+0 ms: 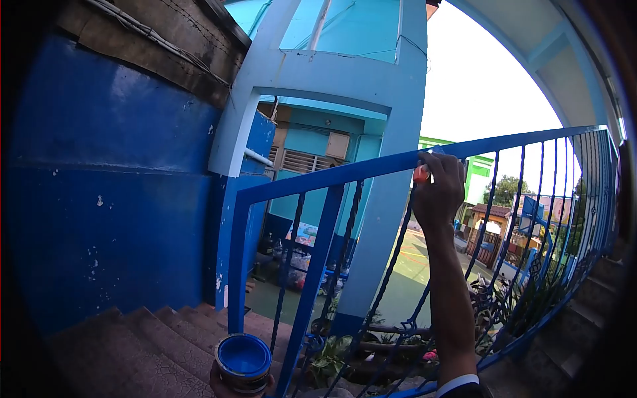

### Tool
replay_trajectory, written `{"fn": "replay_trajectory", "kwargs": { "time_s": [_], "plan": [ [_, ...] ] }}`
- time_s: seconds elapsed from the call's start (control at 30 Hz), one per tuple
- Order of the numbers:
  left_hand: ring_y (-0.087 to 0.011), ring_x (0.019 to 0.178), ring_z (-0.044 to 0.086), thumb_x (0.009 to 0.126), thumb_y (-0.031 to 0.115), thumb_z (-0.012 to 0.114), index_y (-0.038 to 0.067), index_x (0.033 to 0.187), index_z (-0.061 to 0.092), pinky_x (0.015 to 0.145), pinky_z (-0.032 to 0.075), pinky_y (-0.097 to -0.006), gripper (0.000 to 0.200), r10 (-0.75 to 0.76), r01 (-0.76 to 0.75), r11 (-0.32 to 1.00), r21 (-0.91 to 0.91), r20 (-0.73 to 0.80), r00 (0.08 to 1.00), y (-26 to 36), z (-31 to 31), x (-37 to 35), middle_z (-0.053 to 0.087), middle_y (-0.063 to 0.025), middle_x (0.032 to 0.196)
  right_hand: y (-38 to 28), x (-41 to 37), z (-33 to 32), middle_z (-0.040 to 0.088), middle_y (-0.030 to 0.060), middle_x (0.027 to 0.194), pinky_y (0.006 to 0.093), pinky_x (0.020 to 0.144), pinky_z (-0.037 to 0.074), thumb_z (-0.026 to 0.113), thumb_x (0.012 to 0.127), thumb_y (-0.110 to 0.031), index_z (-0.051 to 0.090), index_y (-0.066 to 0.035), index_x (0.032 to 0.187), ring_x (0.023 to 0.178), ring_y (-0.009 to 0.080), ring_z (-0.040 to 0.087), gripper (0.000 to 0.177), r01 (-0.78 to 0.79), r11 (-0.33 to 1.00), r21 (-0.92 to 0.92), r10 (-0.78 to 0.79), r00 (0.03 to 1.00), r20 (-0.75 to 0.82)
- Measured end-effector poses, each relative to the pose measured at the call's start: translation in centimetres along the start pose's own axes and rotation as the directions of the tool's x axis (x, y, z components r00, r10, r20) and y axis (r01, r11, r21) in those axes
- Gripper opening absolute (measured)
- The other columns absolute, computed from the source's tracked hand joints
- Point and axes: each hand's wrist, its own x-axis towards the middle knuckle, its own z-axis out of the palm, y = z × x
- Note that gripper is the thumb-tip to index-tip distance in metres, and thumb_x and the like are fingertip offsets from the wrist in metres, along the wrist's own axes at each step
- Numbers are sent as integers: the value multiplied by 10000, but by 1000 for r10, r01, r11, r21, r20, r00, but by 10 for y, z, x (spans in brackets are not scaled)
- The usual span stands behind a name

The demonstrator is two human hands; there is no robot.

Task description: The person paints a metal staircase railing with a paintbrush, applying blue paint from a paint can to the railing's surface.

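Note:
My right hand point(439, 189) is raised to the sloping blue top rail point(371, 168) of a metal railing. Its fingers are closed round a paintbrush with an orange handle point(421, 174); the hand mostly hides the bristles, which are against or close to the rail. Low in the view, my left hand point(217, 383) grips an open can of blue paint point(244, 361) from below and the sides. The can is upright, with blue paint inside and smears on its rim.
Twisted blue balusters point(397, 265) run below the rail. Concrete steps point(152, 345) descend at left beside a blue wall point(119, 232) with chipped paint. A light-blue pillar point(391, 219) stands behind the railing, and plants point(332, 361) grow at its foot. More steps point(590, 312) rise at right.

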Motion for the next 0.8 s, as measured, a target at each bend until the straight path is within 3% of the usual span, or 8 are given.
{"fn": "replay_trajectory", "kwargs": {
  "time_s": [0.13,0.27,0.4,0.47,0.53,0.57,0.7,0.8],
  "plan": [
    [-440,1355,582,1030,527,541,55,1464,577,1121,465,-671,642,48,-44,998,39,-110,993,-2,13,-3,638,-203,1465,-46,-15,1,706,96,977,421,790,566,766,860,51,787,-68,1054,934,293,691,229,-36,933,359,-6,993,117],
    [-416,1293,610,1040,508,530,22,1440,572,1122,465,-660,631,104,-104,995,5,-186,977,-1,6,1,661,-219,1390,-48,-9,-20,764,93,1089,326,864,605,786,937,-4,776,-11,1099,997,188,747,163,-508,588,630,303,860,411],
    [-400,1266,607,1043,468,510,-5,1434,555,1126,454,-642,616,-73,118,984,-135,297,952,5,-15,11,652,-247,1354,20,-4,-9,807,125,1022,319,828,622,797,964,-68,777,9,1151,925,184,777,203,-420,628,655,525,850,42],
    [-399,1288,585,1043,447,497,-16,1430,548,1136,435,-631,606,-210,472,864,-176,726,655,5,-23,29,638,-257,1365,55,-4,-23,786,139,1129,336,835,627,769,980,-49,771,-1,1187,959,205,768,212,-375,772,513,528,828,-189],
    [-335,1086,666,1043,408,504,-47,1397,550,994,536,-556,578,-55,51,997,60,77,995,-14,27,6,681,-234,1219,71,-12,-40,772,141,1160,342,867,627,752,985,-27,760,22,1196,976,202,757,217,-266,867,422,425,837,-344],
    [-304,985,706,1044,388,507,-63,1380,551,923,586,-519,564,160,-90,956,280,-239,958,-29,57,-2,703,-223,1145,64,-22,-51,771,138,1149,335,881,622,751,982,-12,752,35,1197,978,190,749,220,-316,772,552,517,816,-257],
    [-43,372,365,1049,280,537,-105,1191,571,399,421,-203,412,223,-182,973,146,-357,907,-62,106,0,515,4,644,-11,-98,-131,767,137,1145,324,920,608,799,927,37,712,50,1230,1049,182,735,315,-618,189,763,620,678,396],
    [-62,388,394,1046,269,551,-47,1020,564,407,438,-225,317,250,-201,961,190,-281,927,-70,109,0,498,9,626,-49,-182,-173,791,145,1021,346,810,624,860,862,8,746,16,1132,963,206,774,293,-686,230,691,378,717,586]
  ]
}}
